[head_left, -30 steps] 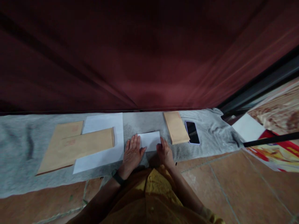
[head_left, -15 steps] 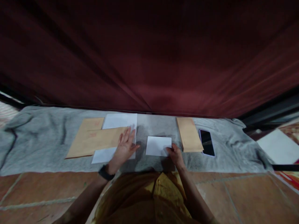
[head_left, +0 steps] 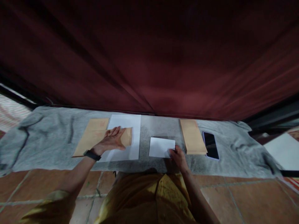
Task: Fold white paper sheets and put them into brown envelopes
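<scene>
My left hand (head_left: 111, 140) lies over a brown envelope (head_left: 126, 137) with its fingers spread and thumb apart. The envelope rests across a larger white sheet (head_left: 135, 152), and its right end shows beyond my fingers. Under its left part is another brown envelope (head_left: 86, 143). With thumb and fingers, my right hand (head_left: 179, 158) pinches the lower right edge of a small white rectangle of paper (head_left: 161, 147), perhaps folded. To the right of that hand is a stack of brown envelopes (head_left: 192, 137).
A phone (head_left: 211, 145) in a pale purple case lies beside the envelope stack. Grey cloth (head_left: 235, 149) covers the low surface. Dark red fabric (head_left: 154, 77) hangs behind it, and tiles (head_left: 252, 196) floor the near side.
My left hand has slid left along the brown envelope, uncovering its right end. The right hand keeps its pinch on the small paper. The whole view has shifted slightly.
</scene>
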The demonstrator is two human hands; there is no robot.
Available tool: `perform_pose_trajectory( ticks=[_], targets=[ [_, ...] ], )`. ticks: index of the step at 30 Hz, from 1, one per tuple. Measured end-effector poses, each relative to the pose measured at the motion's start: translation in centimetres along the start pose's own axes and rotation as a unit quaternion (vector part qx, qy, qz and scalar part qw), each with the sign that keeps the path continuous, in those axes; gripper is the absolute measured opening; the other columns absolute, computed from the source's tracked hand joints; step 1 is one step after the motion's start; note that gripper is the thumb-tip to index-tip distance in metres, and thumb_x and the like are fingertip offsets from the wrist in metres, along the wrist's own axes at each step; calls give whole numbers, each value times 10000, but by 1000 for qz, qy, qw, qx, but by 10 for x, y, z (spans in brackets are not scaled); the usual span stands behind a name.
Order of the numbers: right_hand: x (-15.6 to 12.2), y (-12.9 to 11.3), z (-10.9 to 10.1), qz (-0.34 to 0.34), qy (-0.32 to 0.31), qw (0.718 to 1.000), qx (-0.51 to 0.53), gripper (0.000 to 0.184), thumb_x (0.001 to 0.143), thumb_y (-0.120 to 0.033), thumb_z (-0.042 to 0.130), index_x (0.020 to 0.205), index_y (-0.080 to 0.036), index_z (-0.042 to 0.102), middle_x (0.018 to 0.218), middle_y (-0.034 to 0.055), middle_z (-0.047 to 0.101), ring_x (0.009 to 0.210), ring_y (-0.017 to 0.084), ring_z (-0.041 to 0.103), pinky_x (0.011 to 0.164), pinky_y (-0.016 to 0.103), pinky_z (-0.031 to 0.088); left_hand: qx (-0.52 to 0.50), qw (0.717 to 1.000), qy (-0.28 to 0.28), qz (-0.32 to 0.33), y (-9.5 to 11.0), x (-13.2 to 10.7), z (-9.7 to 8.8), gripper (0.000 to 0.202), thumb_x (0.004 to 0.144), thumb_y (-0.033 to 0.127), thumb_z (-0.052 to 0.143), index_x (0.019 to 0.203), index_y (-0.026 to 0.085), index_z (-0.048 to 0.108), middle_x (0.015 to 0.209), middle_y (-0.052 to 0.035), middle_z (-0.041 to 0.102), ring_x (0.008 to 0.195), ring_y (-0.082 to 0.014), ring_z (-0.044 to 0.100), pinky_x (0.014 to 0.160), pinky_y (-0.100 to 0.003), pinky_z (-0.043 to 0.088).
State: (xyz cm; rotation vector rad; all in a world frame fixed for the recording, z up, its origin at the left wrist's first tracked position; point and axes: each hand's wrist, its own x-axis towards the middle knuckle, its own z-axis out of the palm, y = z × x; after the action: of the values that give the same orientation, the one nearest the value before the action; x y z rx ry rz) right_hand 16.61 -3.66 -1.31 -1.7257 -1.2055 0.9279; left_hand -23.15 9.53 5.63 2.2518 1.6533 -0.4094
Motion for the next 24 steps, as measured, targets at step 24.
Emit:
perform_pose_trajectory(
  ticks=[24],
  targets=[
    [-15,3,9,-72,78,992,-62,414,941,-368,449,1255,-162,624,1055,104,743,915,232,701,831,348,571,15,995,78,57,4,-20,-2,1162,698,612,708,1664,290,149,1638,-158,357,1473,-383,350,1183,-520,256]
  ],
)
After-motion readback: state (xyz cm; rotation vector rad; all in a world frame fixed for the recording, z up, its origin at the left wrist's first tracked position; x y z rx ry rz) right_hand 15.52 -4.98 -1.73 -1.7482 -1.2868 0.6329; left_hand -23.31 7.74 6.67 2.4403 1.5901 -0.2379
